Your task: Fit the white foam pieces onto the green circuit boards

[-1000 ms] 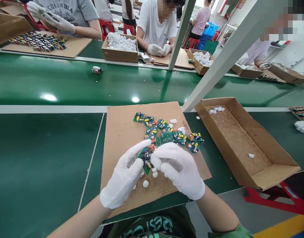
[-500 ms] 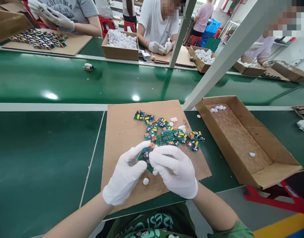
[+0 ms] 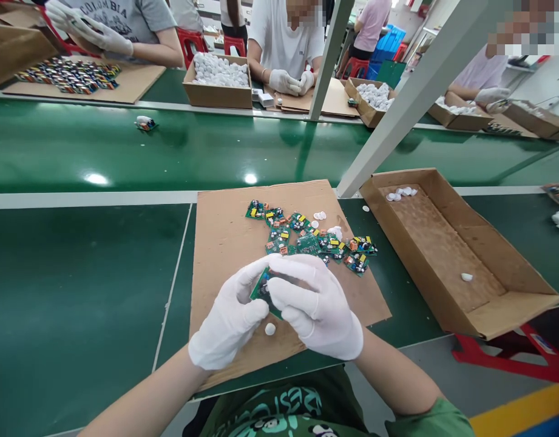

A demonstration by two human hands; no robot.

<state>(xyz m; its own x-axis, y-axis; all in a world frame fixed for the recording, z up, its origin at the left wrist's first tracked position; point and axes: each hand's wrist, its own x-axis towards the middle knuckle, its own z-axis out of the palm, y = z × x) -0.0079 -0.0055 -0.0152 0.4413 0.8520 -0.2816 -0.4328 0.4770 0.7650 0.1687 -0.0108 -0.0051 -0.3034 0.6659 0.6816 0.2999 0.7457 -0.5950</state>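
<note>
A small green circuit board (image 3: 261, 290) is held up over the cardboard sheet (image 3: 224, 233), its right part hidden by my fingers. My left hand (image 3: 231, 318), in a white glove, grips the board's left side between thumb and fingers. Curled over its right side is my right hand (image 3: 313, 306), also gloved; any small piece under those fingertips is hidden. A round white piece (image 3: 270, 329) lies on the cardboard just below the hands. Beyond them, several populated circuit boards (image 3: 309, 244) lie loosely together, with a few flat white discs (image 3: 320, 215) beside them.
To the right stands an open cardboard box (image 3: 447, 261) with a few white pieces inside. A slanted metal post (image 3: 397, 103) rises behind it. A green conveyor belt (image 3: 206, 152) crosses ahead, carrying one assembled part (image 3: 145, 124). Gloved co-workers sit across it beside boxes of white pieces (image 3: 222, 71).
My right hand has closed further over the board, covering more of it. The part on the conveyor belt has shifted left. The view has tilted slightly.
</note>
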